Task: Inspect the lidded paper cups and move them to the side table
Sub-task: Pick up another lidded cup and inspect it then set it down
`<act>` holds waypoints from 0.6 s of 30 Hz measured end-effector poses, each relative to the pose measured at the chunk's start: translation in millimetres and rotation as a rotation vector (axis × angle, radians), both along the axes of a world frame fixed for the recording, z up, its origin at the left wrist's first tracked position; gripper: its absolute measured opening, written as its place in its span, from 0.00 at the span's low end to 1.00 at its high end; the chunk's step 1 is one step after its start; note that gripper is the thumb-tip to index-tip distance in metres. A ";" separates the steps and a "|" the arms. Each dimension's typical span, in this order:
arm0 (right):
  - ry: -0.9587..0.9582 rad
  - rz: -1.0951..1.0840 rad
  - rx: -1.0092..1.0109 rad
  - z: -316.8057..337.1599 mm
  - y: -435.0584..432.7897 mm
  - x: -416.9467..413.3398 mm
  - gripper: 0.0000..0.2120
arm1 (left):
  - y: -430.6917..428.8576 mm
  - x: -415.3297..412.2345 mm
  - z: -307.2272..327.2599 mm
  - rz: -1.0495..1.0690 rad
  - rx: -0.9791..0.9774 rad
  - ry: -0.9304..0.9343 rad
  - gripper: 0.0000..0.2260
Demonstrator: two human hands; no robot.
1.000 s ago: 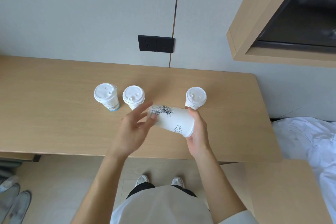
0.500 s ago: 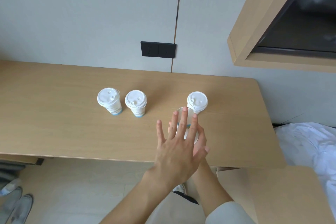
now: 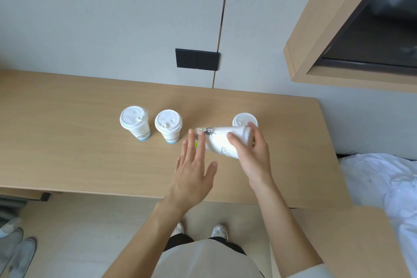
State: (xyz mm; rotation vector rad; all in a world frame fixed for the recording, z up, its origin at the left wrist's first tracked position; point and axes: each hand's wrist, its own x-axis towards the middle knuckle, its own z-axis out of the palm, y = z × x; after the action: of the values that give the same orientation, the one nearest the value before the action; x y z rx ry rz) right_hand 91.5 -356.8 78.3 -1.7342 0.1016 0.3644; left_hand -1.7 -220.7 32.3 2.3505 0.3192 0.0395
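Right hand (image 3: 252, 153) grips a sideways printed cup (image 3: 222, 142) over the worktop (image 3: 67, 153); left hand (image 3: 191, 171) is spread open, fingertips at its base.

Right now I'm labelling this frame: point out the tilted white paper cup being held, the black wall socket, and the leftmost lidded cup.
Tilted white paper cup (image 3: 222, 142), head view, side wall.
Black wall socket (image 3: 197, 59), head view, centre.
Leftmost lidded cup (image 3: 133, 117), head view, lid.

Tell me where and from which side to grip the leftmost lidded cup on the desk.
Grip the leftmost lidded cup around its paper wall just under the lid, coming from its open left side with the free left hand. It stands upright and tapers downward, and a second cup crowds its right.
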 end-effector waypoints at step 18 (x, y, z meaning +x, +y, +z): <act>-0.313 0.528 -0.750 -61.5 105.9 77.1 0.39 | 42.3 61.4 -51.0 -0.014 -0.540 0.352 0.39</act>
State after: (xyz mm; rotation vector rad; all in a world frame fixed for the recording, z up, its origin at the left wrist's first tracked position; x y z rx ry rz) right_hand 168.6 -250.9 16.8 -2.5383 -0.5185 0.4658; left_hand 59.7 -178.4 -18.6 1.8126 0.4235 -0.4204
